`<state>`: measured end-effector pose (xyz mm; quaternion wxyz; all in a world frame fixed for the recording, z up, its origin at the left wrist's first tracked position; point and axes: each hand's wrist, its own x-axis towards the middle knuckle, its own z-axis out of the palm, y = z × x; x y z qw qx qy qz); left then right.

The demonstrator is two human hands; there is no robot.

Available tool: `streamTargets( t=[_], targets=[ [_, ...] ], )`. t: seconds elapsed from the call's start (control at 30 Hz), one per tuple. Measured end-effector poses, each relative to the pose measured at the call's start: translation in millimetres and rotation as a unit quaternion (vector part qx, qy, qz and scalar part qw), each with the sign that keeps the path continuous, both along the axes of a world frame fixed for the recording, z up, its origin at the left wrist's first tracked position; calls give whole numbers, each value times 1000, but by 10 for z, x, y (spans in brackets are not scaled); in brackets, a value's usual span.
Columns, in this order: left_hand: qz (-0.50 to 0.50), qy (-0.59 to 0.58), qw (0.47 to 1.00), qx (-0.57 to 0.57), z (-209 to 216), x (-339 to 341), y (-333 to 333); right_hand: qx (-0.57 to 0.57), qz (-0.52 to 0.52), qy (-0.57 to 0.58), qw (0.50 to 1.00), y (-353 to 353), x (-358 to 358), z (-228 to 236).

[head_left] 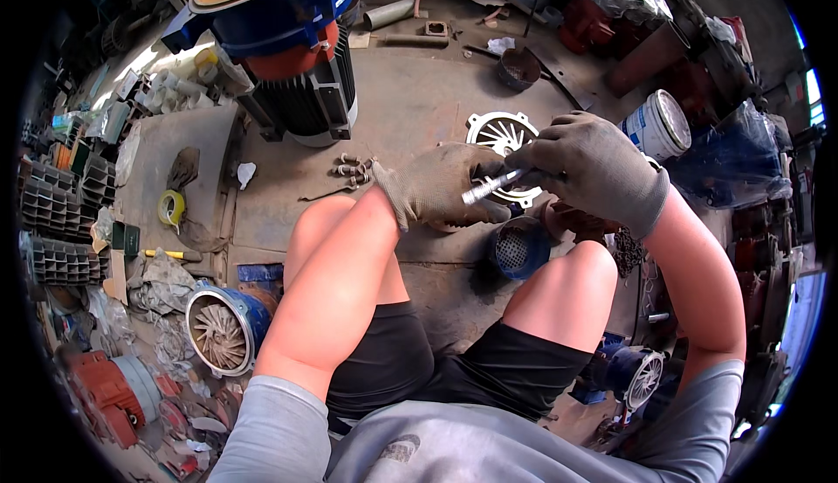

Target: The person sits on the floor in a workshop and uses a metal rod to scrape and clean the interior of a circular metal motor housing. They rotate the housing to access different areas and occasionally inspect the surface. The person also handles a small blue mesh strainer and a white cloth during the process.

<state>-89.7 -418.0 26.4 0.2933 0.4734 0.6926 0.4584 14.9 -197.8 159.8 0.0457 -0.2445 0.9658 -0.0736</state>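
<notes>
Both my hands wear grey-brown knit gloves and meet in front of my knees. My right hand point(602, 169) is closed, its fingers pinching a silver metal piece like a bolt or threaded rod point(484, 189). The ridged end of that piece points down and left, against my left hand. My left hand point(441, 182) curls around that end; whether it holds anything else is hidden. Behind the hands lies a white round motor end cover point(499, 125) with radial ribs, partly covered. A blue cup-shaped part with a perforated bottom point(521, 247) sits below them, between my knees.
A large blue-and-black motor point(301, 90) stands upright at far left. A white bucket point(655, 125) is at right. Several eyebolts point(351, 169), yellow tape point(172, 209), a yellow-handled tool point(170, 255) and a finned blue motor part point(225, 330) lie on the left. A round dark pan point(519, 70) sits ahead.
</notes>
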Motion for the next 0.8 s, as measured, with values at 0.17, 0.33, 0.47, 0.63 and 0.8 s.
streamTargets(
  t=[0.17,0.33,0.47,0.63,0.8],
  targets=[
    [76,-134,986,-65,173,97,47,94,-261,-100,955,-370,6,101],
    [92,47,995,-5,-57,45,66,206,130,151,958,-264,-35,439],
    [45,32,998,-30,-72,7,71,258,241,151,923,-232,-165,371],
    [37,-61,997,11,-261,-51,92,321,-41,-70,944,-557,-359,352],
    [20,-205,978,-15,-208,-94,125,262,-133,-40,955,-421,-288,337]
  ],
)
